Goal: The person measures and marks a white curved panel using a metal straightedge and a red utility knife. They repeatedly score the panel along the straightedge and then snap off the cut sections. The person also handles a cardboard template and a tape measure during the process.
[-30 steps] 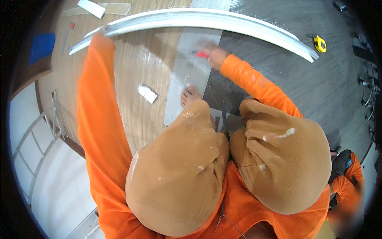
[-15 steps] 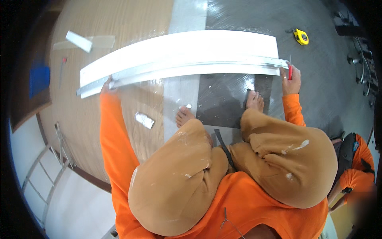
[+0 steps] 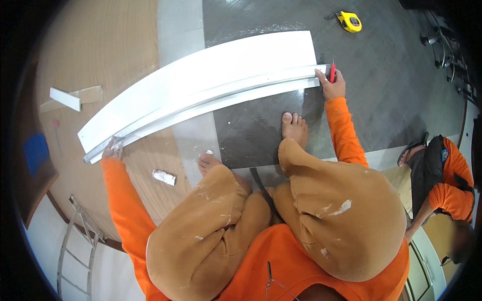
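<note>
A long white board [image 3: 236, 57] lies flat on the floor in front of me. Along its near side runs a silvery metal bar [image 3: 211, 102], its right end jutting slightly past the board. My left hand [image 3: 112, 149] is closed over the bar near its left end, fingertips on the metal. At the other end my right hand [image 3: 332, 86] grips a slim red utility knife [image 3: 332, 73], thin tip pointing away from me. The thumb and finger of that hand also touch the bar's end.
A yellow tape measure [image 3: 350, 22] lies beyond the board. To the left are a small white offcut [image 3: 65, 99] and a blue object [image 3: 36, 153]. A white roll-like object [image 3: 164, 177] sits near my foot. A ladder [image 3: 80, 246] stands lower left; another person [image 3: 442, 170] crouches at right.
My view has turned, so the board appears more tilted and farther left. My left hand has shifted along the bar toward its left end. The knife stays in my right hand.
</note>
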